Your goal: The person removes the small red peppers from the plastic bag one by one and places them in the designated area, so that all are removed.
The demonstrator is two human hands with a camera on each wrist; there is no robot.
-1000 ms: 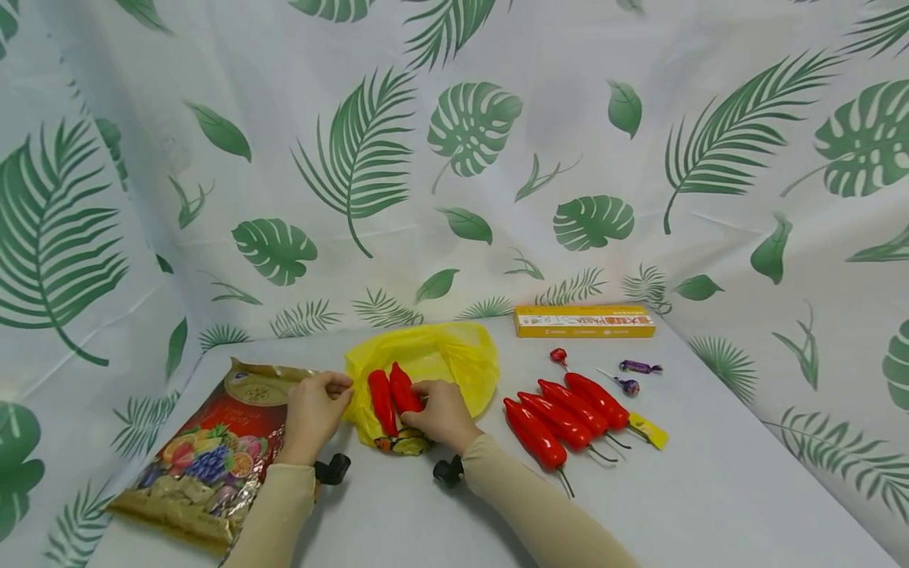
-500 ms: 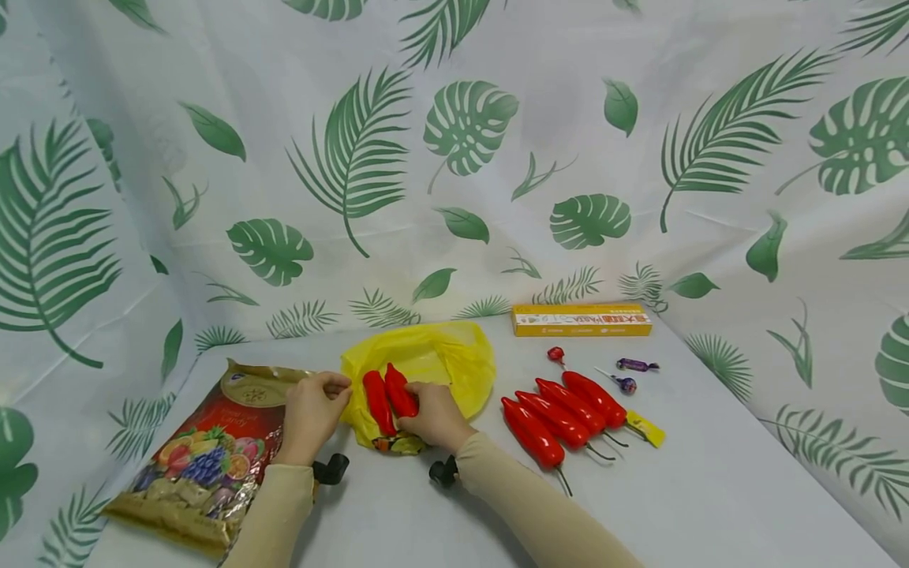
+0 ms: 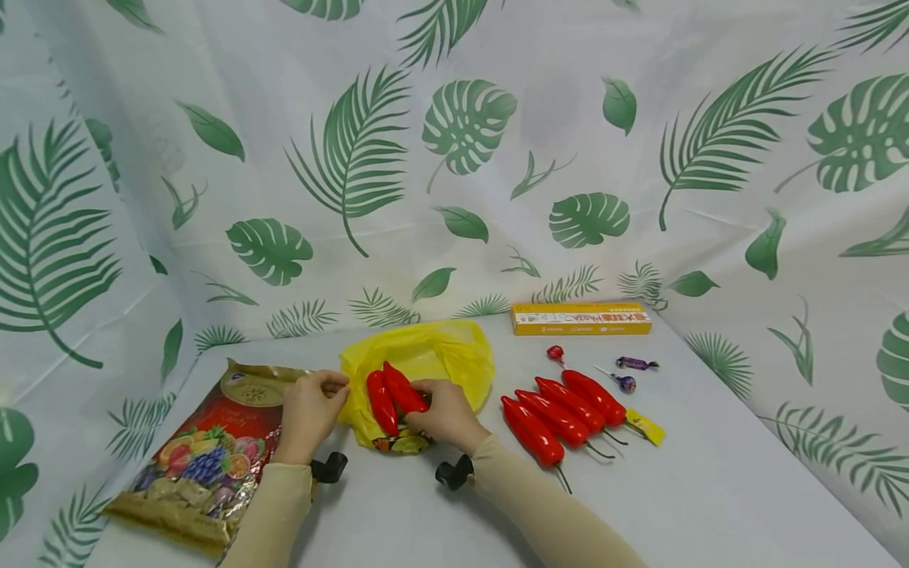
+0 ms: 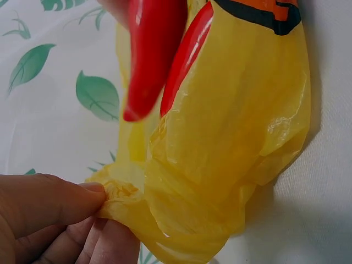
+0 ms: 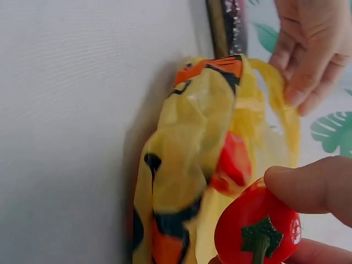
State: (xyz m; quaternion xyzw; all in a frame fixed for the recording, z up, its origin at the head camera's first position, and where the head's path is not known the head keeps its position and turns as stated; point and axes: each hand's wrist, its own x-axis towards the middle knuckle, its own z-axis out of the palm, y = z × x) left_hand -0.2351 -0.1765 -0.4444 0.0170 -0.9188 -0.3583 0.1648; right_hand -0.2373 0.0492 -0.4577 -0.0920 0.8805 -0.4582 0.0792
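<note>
My left hand point(image 3: 310, 414) pinches the rim of a yellow plastic bag point(image 4: 236, 148) between thumb and fingers. At the bag's mouth my right hand point(image 3: 447, 414) grips a glossy red chili pepper point(image 3: 402, 388) by its stem end, the green stem point(image 5: 263, 239) showing in the right wrist view. The held pepper slants over the bag with its tip pointing away. Just left of it another red pepper point(image 3: 382, 404) lies in the bag, partly covered by the film in the left wrist view. Orange and black print marks the bag's near side.
Several red peppers point(image 3: 561, 418) lie in a row at right. Around them are a yellow packet point(image 3: 645, 427), two lollipops point(image 3: 555, 353) and a purple wrapped candy point(image 3: 637, 364). A yellow pasta box point(image 3: 582, 319) stands behind; a large candy bag point(image 3: 206, 457) lies at left.
My right hand has shifted slightly right, and the pepper in it now slants more. The pepper beside it has moved a little. The left hand keeps its hold on the bag.
</note>
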